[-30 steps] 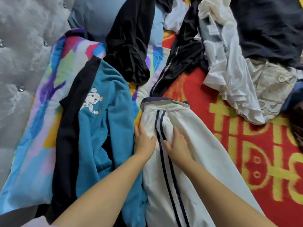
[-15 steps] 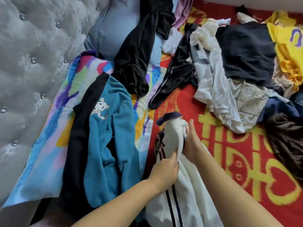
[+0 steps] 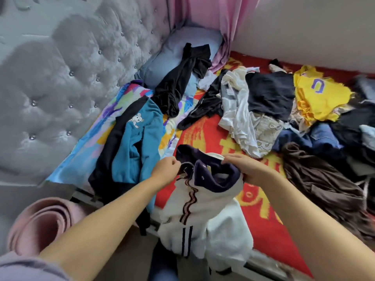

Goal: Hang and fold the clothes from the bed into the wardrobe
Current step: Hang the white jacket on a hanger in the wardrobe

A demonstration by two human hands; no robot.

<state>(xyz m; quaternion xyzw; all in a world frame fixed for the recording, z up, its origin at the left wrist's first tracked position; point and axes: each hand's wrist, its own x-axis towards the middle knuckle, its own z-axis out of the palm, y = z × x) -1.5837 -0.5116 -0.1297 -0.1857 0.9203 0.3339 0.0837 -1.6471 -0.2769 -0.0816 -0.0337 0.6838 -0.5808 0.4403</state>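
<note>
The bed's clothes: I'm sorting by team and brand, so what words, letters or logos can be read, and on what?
"C": purple letter on the yellow jersey.
Large yellow characters woven into the red blanket: partly covered, not readable.
Teal sweatshirt: white cartoon animal only, no words.
White jacket held by both hands: no text visible.

White trousers (image 3: 205, 211), navy stripes; teal jacket (image 3: 138, 147); red bedspread (image 3: 261, 201).

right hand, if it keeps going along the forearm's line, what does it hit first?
The right hand points left across the white garment it grips, toward the left hand on the same collar. Likely that hand first; depth is unclear.
</note>
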